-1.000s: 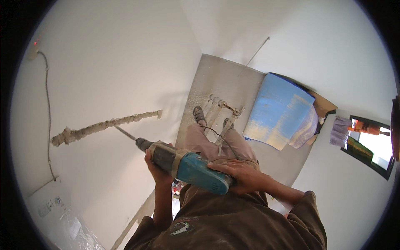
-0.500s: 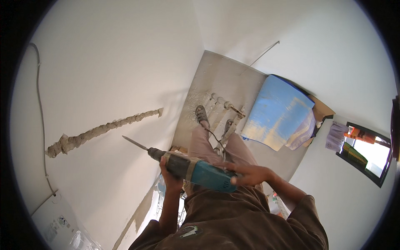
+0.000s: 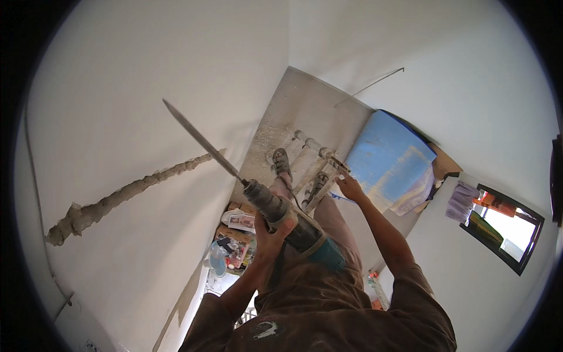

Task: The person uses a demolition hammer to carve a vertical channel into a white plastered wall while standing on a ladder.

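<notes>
In my left hand (image 3: 271, 234) is a teal and black rotary hammer (image 3: 305, 232), gripped round its front body. Its long pointed chisel bit (image 3: 202, 141) tilts up and left, in front of the wall. From this view the bit crosses the right end of a rough chiselled groove (image 3: 126, 190), and I cannot tell whether it touches the wall. My right hand (image 3: 350, 186) is off the tool and closed at the end of a dusty ladder (image 3: 324, 154), its fingers partly hidden. My sandalled feet are on the ladder.
A blue sheet (image 3: 390, 158) covers things by the far wall. Below left are a shelf of small items (image 3: 234, 243) and a pale blue bucket (image 3: 217, 261). A thin rod (image 3: 375, 85) sticks out from the far wall. On the right is a window (image 3: 507, 226) with cloths.
My right hand has left the rear of the rotary hammer and reached forward to the ladder. The tool has swung, its bit now pointing more upward and closer to the camera.
</notes>
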A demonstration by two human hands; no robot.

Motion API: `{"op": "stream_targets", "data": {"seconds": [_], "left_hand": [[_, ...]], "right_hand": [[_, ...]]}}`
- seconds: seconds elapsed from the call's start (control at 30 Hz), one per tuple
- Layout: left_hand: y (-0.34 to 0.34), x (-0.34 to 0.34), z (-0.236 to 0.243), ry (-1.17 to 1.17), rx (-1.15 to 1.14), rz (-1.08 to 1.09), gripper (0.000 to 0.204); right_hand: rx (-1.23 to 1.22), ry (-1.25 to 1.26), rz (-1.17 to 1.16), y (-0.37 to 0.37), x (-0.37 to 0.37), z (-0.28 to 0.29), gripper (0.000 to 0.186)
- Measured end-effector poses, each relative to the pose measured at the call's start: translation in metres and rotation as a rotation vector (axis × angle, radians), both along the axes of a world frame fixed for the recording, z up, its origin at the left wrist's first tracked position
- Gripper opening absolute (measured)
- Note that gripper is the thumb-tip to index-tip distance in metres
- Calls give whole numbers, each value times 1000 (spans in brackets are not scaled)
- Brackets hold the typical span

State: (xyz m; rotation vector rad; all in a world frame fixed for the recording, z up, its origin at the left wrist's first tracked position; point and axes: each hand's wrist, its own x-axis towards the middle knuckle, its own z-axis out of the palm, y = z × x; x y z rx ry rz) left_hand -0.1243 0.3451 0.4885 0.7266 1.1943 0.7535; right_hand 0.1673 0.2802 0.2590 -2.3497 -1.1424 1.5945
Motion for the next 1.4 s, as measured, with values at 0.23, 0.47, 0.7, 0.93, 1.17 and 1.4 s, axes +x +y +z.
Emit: {"op": "stream_targets", "data": {"seconds": [0.23,0.47,0.7,0.93,1.17,1.4], "left_hand": [[48,2,7,38,208,-179,72],[83,-15,-35,130,339,-165,85],[93,-24,-81,115,330,-183,85],[95,-12,-126,239,423,-166,86],[83,28,-164,284,535,-38,84],[27,88,-194,538,614,75,77]], "right_hand": [[25,-159,-149,-19,23,-60,52],[137,-354,-88,-19,22,-118,53],[-117,-349,-91,21,19,-153,65],[-38,-424,178,18,22,-179,49],[530,-332,85,-8,40,-222,30],[587,-261,86,-23,33,-235,27]]}}
